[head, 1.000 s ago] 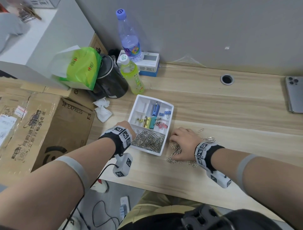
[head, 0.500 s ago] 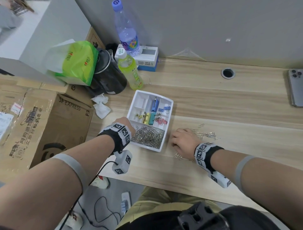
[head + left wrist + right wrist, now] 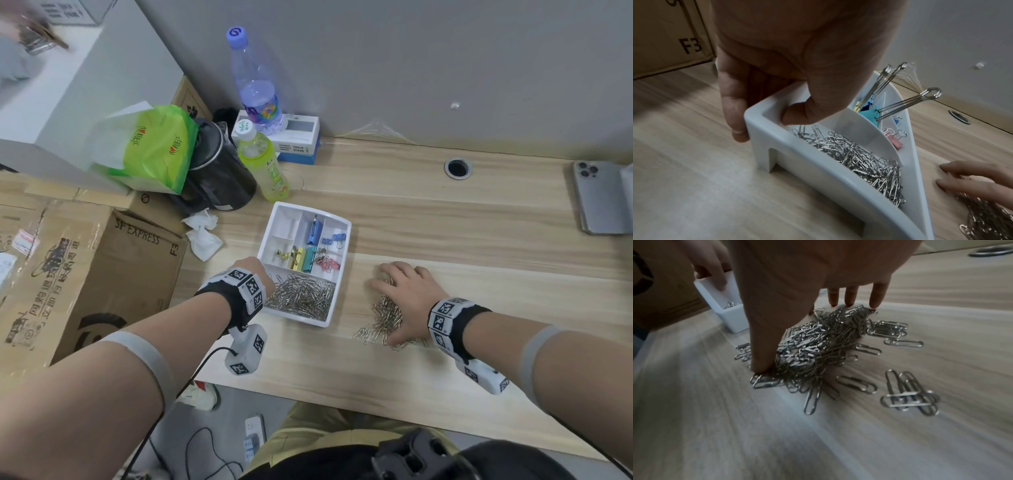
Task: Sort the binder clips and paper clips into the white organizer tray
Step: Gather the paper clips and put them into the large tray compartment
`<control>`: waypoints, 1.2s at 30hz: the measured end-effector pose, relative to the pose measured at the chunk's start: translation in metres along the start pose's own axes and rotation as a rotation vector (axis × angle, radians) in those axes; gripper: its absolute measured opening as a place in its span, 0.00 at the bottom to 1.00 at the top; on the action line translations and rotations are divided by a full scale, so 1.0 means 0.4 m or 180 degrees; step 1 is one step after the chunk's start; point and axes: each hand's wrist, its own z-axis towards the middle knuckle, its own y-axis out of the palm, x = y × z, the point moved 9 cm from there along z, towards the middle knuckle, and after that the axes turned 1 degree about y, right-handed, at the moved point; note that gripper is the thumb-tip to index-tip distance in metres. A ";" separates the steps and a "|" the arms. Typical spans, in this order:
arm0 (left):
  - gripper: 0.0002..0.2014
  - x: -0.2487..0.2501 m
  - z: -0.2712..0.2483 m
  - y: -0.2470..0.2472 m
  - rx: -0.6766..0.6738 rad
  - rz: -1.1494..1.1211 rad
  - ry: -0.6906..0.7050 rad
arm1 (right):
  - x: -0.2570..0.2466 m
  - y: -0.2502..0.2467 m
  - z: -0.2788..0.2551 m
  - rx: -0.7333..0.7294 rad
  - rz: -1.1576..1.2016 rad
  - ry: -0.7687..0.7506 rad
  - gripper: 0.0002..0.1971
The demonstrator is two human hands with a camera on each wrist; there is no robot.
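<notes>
The white organizer tray (image 3: 339, 275) sits mid-table. Its near compartment is filled with silver paper clips (image 3: 301, 296); blue (image 3: 313, 229), yellow and teal (image 3: 303, 258) and pink (image 3: 329, 263) binder clips lie in the compartments behind. My left hand (image 3: 255, 270) grips the tray's near-left corner (image 3: 756, 116), thumb inside the wall and fingers outside. Right of the tray, my right hand (image 3: 406, 294) lies spread, fingers straight, over a loose pile of paper clips (image 3: 385, 317) on the table. In the right wrist view the thumb and fingertips (image 3: 876, 300) touch down around the pile (image 3: 818, 344).
A black kettle (image 3: 219, 178), green drink bottle (image 3: 263, 164), water bottle (image 3: 257, 92) and green bag (image 3: 154, 147) crowd the far left. Crumpled tissues (image 3: 203, 236) lie left of the tray. A cardboard box (image 3: 85, 274) stands off the table's left, a phone (image 3: 603, 195) far right.
My right hand has swept over the clips that lay scattered to its right and now covers a tighter pile. My left hand has kept its hold on the tray.
</notes>
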 end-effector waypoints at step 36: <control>0.10 0.026 0.008 0.023 -0.0044 -0.0413 0.0005 | -0.003 0.005 0.024 -0.0206 0.1206 -0.0322 0.10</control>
